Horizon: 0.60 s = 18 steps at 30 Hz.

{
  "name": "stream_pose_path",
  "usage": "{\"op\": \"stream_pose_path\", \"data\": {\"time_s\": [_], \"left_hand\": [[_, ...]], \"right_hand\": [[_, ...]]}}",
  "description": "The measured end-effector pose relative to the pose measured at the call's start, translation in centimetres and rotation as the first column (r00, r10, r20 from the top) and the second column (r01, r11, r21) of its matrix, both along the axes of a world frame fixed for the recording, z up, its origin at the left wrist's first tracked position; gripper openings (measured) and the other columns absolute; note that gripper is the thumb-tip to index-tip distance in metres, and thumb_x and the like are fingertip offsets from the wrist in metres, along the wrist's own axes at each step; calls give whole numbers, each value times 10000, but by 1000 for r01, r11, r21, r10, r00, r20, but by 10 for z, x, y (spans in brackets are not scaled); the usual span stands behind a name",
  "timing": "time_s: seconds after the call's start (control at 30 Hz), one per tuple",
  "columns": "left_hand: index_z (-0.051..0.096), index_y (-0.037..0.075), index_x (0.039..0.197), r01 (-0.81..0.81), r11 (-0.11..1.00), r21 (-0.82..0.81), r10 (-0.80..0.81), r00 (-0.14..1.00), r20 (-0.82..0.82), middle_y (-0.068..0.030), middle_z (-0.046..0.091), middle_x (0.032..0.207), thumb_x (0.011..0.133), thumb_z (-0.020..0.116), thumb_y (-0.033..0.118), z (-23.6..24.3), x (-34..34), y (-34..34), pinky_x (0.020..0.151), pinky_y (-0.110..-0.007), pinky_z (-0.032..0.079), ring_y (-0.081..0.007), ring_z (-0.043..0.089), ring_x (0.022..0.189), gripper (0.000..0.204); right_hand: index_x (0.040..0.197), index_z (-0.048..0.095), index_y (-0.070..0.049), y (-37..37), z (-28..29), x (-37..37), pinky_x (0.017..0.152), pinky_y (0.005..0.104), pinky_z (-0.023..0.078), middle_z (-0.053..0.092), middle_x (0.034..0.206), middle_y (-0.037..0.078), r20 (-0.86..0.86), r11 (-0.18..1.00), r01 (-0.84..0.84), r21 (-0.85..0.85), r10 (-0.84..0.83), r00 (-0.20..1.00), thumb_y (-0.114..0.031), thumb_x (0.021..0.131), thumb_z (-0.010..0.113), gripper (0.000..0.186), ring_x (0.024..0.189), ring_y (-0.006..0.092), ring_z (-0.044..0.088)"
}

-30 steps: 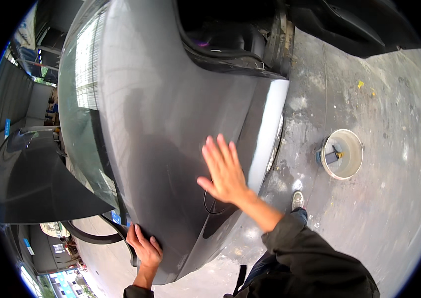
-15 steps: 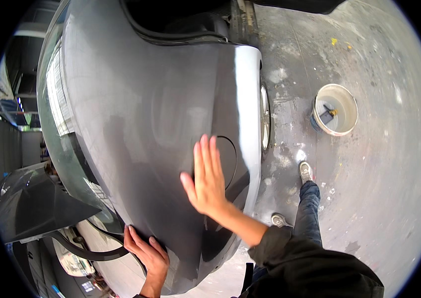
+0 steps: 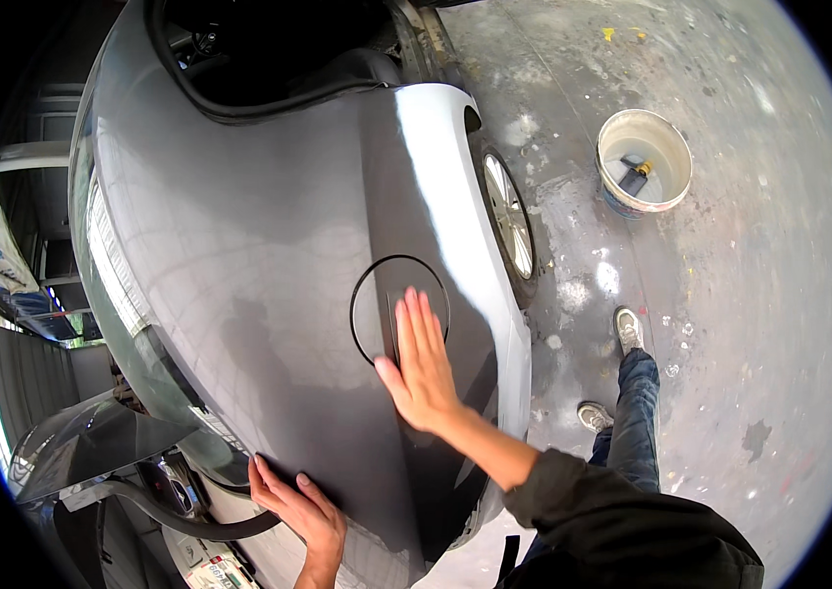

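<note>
A grey, dull-surfaced car rear side panel (image 3: 269, 226) spreads out in front of me. My right hand (image 3: 423, 378) lies flat on it with the fingers stretched, covering the lower right part of a round fuel flap (image 3: 372, 299). Its thumb is spread away from the other fingers, and nothing shows in it. Nearer me on the left, my left hand (image 3: 313, 517) rests on the panel close to its edge by the rear window glass (image 3: 166, 368). The fingers there are extended and the thumb is apart. A whitish band (image 3: 426, 157) runs along the panel's right side.
On the concrete floor to the right stands a whitish bucket (image 3: 676, 187) holding liquid and a dark object with a yellow part. The car's wheel (image 3: 507, 216) shows beside the panel. At the left a dark raised lid (image 3: 92, 447) juts out.
My right hand has shifted across the fuel flap, from its left side toward its lower right, uncovering more of its outline. The view has turned slightly. My left hand stays near the panel's edge.
</note>
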<state>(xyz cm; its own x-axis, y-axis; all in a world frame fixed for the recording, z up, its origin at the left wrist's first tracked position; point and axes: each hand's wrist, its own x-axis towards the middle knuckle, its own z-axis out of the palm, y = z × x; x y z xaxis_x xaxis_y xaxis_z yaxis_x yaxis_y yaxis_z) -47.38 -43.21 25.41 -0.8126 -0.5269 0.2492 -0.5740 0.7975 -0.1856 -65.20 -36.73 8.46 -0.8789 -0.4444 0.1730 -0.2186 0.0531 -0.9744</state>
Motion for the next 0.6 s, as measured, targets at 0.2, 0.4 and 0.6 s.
{"op": "stream_pose_path", "data": {"time_s": [0.2, 0.4, 0.6], "left_hand": [[261, -106, 1530, 11, 1000, 16, -10, 1000, -15, -326, 276, 1520, 1078, 389, 160, 4, 2, 0, 1151, -534, 266, -471, 326, 1369, 540], [264, -109, 1525, -9, 1000, 11, 9, 1000, -2, -329, 288, 1516, 1068, 401, 156, 3, -5, 1, 1148, -535, 267, -475, 335, 1362, 545], [274, -148, 1494, 6, 1000, 8, -6, 1000, 25, -396, 316, 1460, 1043, 455, 158, 6, 1, -3, 1089, -583, 307, -524, 377, 1286, 574]], "right_hand": [[1588, 108, 84, 3, -1, -25, 1250, 544, 94, 74, 1673, 281, -126, 993, -115, 38, 119, 985, -483, 1030, 478, 877, 1563, 428, 25], [1575, 126, 105, 6, -17, -5, 1246, 540, 116, 89, 1664, 295, 109, 995, 30, 99, -41, 993, -439, 1057, 427, 809, 1553, 443, 79], [1560, 234, 96, 20, 53, 66, 1204, 629, 163, 118, 1654, 313, -136, 981, -190, 42, 194, 972, -505, 997, 531, 875, 1530, 510, 105]]}}
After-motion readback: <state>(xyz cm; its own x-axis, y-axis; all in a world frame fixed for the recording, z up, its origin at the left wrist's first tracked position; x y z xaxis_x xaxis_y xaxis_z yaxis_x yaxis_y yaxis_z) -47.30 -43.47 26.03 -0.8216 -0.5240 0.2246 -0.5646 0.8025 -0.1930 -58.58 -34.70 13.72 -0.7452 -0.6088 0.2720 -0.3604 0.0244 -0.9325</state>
